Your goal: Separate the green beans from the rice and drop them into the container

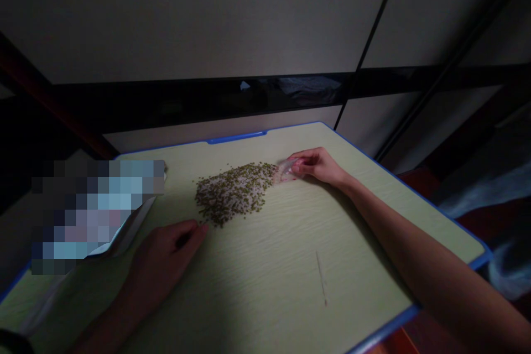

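Observation:
A spread-out pile of small green beans mixed with pale grains lies on the pale green table. At its right end, my right hand has its fingers closed on a small clear plastic bag with pink-red marks. The bag touches the edge of the pile. By the pile's near left edge, my left hand rests on the table with thumb and forefinger tips together. Anything between those tips is too small or hidden to make out.
A device with a blurred-out screen stands tilted at the table's left. A thin stick lies on the near right part. Behind the table's blue edge rises a cabinet front; crumpled cloth hangs at the far right.

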Available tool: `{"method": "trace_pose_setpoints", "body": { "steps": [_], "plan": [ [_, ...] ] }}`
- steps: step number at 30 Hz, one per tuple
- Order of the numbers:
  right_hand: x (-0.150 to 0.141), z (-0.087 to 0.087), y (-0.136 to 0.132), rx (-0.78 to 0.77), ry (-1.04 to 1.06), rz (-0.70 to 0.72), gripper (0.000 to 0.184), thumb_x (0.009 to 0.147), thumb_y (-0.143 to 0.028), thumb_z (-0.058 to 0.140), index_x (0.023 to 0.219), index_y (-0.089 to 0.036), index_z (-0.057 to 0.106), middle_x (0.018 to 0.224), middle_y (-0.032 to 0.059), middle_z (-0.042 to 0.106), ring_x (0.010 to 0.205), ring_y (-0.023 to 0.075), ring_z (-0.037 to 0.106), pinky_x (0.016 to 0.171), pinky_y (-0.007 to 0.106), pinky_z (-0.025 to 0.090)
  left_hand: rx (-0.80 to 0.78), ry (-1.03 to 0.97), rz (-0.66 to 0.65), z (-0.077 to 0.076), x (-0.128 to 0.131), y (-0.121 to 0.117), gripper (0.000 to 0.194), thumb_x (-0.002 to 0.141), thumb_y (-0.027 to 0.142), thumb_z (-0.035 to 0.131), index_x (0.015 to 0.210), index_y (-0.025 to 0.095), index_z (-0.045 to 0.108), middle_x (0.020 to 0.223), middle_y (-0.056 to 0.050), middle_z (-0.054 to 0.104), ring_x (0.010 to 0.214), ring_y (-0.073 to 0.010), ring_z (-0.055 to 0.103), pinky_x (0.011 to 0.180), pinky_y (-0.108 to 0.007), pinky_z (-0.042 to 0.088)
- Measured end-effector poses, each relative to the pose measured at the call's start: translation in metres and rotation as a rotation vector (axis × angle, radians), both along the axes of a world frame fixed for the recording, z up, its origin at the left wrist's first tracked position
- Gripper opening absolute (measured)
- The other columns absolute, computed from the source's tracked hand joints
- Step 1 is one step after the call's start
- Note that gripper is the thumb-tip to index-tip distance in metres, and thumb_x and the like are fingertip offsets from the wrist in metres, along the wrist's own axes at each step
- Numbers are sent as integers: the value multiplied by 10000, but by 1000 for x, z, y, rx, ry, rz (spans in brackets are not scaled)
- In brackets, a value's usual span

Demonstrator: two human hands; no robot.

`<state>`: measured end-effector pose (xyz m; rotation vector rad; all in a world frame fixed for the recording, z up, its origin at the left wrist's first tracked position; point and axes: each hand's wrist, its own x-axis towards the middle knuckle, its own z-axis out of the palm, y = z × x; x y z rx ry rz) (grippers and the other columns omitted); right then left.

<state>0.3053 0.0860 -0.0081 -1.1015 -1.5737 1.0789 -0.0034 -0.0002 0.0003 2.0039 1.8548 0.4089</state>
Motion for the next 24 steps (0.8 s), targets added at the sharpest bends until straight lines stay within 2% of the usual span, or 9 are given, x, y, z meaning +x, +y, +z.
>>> {"method": "trace_pose_setpoints", "body": {
  "steps": [10,15,24],
  "plan": [
    [2,-3,0,-34,7,-11,330,569,-235,697,865,-91,681,613,9,630,510,78,498,492,209,375,-16,6,-4,-2,-2,-2,432,719,552,284,513,198,423,476,48,386,510,-139,434,510,-245,272],
    [2,-6,2,-4,-33,-51,341,593,-224,681,908,-96,681,645,19,641,515,82,496,487,215,386,-7,24,-5,-3,-2,-1,414,722,537,279,491,203,358,460,55,348,493,-128,409,501,-242,250],
    [-1,-5,1,17,-30,-63,340,579,-232,693,894,-103,684,676,23,655,556,94,529,525,226,423,-29,34,4,3,2,-3,404,718,527,272,495,203,365,464,53,367,497,-130,421,507,-244,260]
  ]
}}
